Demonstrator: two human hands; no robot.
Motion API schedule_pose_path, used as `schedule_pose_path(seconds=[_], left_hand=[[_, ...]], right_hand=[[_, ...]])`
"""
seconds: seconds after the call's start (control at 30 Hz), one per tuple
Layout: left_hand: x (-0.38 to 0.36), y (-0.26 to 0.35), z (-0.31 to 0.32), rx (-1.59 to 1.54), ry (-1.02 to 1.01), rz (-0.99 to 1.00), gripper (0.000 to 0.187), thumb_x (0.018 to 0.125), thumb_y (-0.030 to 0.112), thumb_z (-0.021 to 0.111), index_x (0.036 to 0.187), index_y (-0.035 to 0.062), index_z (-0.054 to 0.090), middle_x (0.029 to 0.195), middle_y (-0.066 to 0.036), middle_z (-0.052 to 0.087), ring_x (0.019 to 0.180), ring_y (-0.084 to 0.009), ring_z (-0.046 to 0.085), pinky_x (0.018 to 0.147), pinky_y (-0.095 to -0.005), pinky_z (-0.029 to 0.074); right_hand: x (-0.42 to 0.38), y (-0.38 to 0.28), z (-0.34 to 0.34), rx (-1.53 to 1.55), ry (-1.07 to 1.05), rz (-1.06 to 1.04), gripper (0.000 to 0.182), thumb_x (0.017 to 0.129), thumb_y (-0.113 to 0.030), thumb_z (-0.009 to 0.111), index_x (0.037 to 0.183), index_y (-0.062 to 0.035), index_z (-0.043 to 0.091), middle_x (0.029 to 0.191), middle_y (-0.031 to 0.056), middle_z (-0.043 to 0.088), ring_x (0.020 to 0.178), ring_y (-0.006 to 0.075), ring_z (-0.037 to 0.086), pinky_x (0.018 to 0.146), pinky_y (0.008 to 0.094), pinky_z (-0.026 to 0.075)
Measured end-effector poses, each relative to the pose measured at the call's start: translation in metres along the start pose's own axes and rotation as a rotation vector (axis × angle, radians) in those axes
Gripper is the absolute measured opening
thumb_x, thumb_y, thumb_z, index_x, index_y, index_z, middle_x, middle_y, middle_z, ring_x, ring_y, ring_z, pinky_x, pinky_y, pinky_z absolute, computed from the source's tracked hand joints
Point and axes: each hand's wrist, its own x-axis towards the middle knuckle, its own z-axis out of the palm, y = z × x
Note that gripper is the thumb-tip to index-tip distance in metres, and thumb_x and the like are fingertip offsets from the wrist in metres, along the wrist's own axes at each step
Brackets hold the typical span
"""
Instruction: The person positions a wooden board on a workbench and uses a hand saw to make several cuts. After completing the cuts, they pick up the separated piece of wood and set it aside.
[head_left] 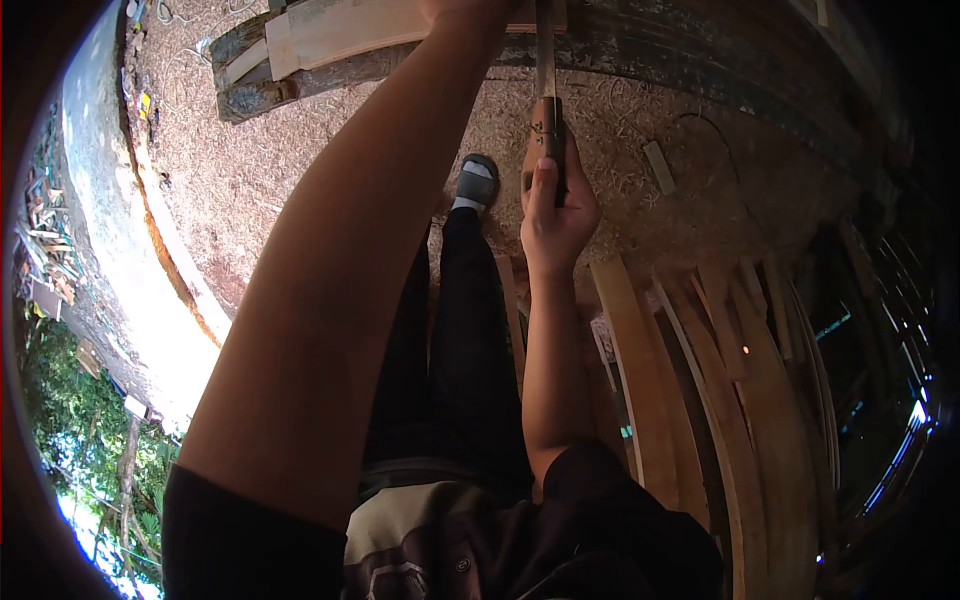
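The right hand (562,216) holds a bladed tool (547,88) (its handle (537,148) wooden).

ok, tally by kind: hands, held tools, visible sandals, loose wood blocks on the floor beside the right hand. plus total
Hands: 2, left hand (mostly cut off by the frame) and right hand
Held tools: 1, wood-handled tool
Visible sandals: 1, grey sandal
Loose blocks: 1, wood block
Total: 5

Ground (250,190): brown, littered with shavings. Offcut (659,167), one, small, flat, lying right of centre, far side. Long boards (650,390), several, side by side, near right (one bears a small bright spot). Pale strip of ground (105,190), left. Scrap wood (47,245), heaped, far left. Green foliage (60,385), near left.
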Motion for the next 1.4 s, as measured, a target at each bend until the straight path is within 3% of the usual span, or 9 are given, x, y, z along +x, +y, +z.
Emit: schedule_pose_path(seconds=[0.27, 0.33, 0.43, 0.53, 0.67, 0.73, 1.1, 1.17, 1.4], left_hand=[[0.0, -0.003, 0.013, -0.018, 0.041, 0.062, 0.035, 0.103, 0.027, 0.052, 0.089, 0.0128, 0.08, 0.087, -0.012, 0.08, 0.077, -0.0299, 0.078, 0.084, -0.0497, 0.055], [0.001, -0.003, 0.011, -0.008, 0.175, -0.008, 0.029, 0.103, 0.026, 0.055, 0.093, 0.0149, 0.08, 0.087, -0.01, 0.08, 0.076, -0.0282, 0.078, 0.081, -0.0487, 0.057], [-0.003, -0.003, 0.008, 0.19, 0.132, 0.087, 0.029, 0.103, 0.027, 0.055, 0.091, 0.0159, 0.079, 0.084, -0.009, 0.079, 0.075, -0.0277, 0.078, 0.078, -0.0477, 0.057], [-0.001, -0.002, 0.004, 0.066, 0.035, 0.068, 0.029, 0.103, 0.027, 0.056, 0.091, 0.0154, 0.079, 0.084, -0.009, 0.08, 0.076, -0.0275, 0.078, 0.077, -0.0471, 0.056], [-0.004, 0.001, 0.005, 0.142, 0.117, 0.067, 0.029, 0.102, 0.027, 0.056, 0.089, 0.0161, 0.079, 0.084, -0.008, 0.08, 0.077, -0.0272, 0.078, 0.077, -0.0468, 0.057], [0.001, -0.001, 0.009, 0.028, -0.012, 0.02, 0.031, 0.103, 0.028, 0.055, 0.086, 0.0162, 0.079, 0.082, -0.009, 0.079, 0.076, -0.0279, 0.078, 0.077, -0.0474, 0.057], [0.0, 0.004, -0.003, 0.028, 0.025, -0.012, 0.036, 0.103, 0.03, 0.053, 0.083, 0.0156, 0.079, 0.079, -0.011, 0.078, 0.073, -0.0297, 0.077, 0.076, -0.0503, 0.055], [0.001, 0.002, 0.001, 0.026, 0.022, -0.013, 0.035, 0.103, 0.029, 0.053, 0.084, 0.0156, 0.079, 0.078, -0.011, 0.078, 0.073, -0.0298, 0.077, 0.076, -0.0512, 0.054], [0.0, -0.002, 0.004, 0.039, 0.043, 0.055, 0.026, 0.098, 0.027, 0.059, 0.085, 0.0191, 0.079, 0.08, -0.009, 0.079, 0.074, -0.0266, 0.077, 0.073, -0.05, 0.055]], right_hand=[[-0.004, 0.01, -0.005, -0.03, 0.017, 0.01, 0.047, 0.11, -0.014, 0.059, 0.15, 0.0088, 0.056, 0.128, 0.0143, 0.075, 0.106, 0.0114, 0.07, 0.094, 0.0272, 0.055], [-0.008, 0.007, -0.009, -0.031, 0.003, 0.029, 0.047, 0.11, -0.014, 0.059, 0.15, 0.0088, 0.056, 0.127, 0.0142, 0.075, 0.107, 0.0116, 0.07, 0.094, 0.0271, 0.055], [-0.014, 0.011, -0.011, -0.039, 0.004, 0.04, 0.047, 0.11, -0.015, 0.06, 0.15, 0.0087, 0.056, 0.127, 0.0139, 0.075, 0.107, 0.0116, 0.07, 0.093, 0.0268, 0.055], [-0.012, 0.005, -0.009, -0.026, 0.01, 0.045, 0.047, 0.11, -0.015, 0.06, 0.15, 0.0086, 0.056, 0.127, 0.014, 0.075, 0.108, 0.0118, 0.07, 0.094, 0.0267, 0.055], [-0.015, -0.027, -0.012, -0.084, -0.021, 0.187, 0.048, 0.11, -0.017, 0.059, 0.151, 0.0078, 0.055, 0.131, 0.0159, 0.074, 0.112, 0.0156, 0.071, 0.097, 0.0282, 0.054], [-0.016, -0.026, -0.013, -0.124, -0.02, 0.128, 0.048, 0.111, -0.019, 0.059, 0.151, 0.0072, 0.055, 0.132, 0.0167, 0.074, 0.113, 0.0178, 0.072, 0.097, 0.0292, 0.055], [-0.019, -0.036, -0.009, -0.231, -0.024, 0.058, 0.048, 0.11, -0.019, 0.059, 0.15, 0.0071, 0.056, 0.133, 0.021, 0.074, 0.118, 0.0224, 0.073, 0.1, 0.0337, 0.056], [-0.007, -0.029, -0.002, -0.293, 0.012, -0.139, 0.048, 0.11, -0.018, 0.06, 0.15, 0.0072, 0.056, 0.131, 0.0215, 0.074, 0.116, 0.0225, 0.074, 0.097, 0.0334, 0.057], [-0.024, -0.031, -0.008, -0.295, -0.005, -0.031, 0.048, 0.109, -0.018, 0.061, 0.15, 0.0067, 0.056, 0.132, 0.0229, 0.074, 0.117, 0.0229, 0.074, 0.096, 0.0329, 0.058]])
